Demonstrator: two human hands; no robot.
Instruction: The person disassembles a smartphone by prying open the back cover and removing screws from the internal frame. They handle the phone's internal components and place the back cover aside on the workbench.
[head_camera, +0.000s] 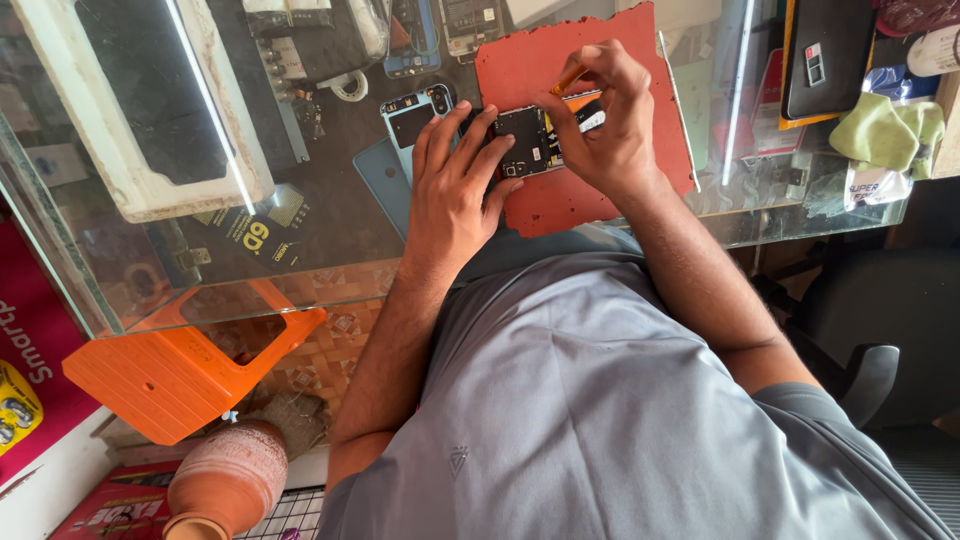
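An opened phone (525, 138) with its dark circuit board showing lies on a red mat (530, 60) on a glass counter (330, 250). My left hand (450, 185) rests flat beside it, fingertips pressing on the phone's left edge. My right hand (600, 125) is closed around a thin tool with an orange handle (567, 80), its tip down on the phone's board. A blue phone back cover (385, 175) and a second opened phone (410, 115) lie just left of my left hand.
A white-framed dark panel (150, 100) sits at the left of the counter. Phone parts and a tape roll (350, 87) lie at the back. A green cloth (885, 130) and a black device (825, 55) are at the right. An orange stool (180, 365) and a clay pot (225, 480) stand below.
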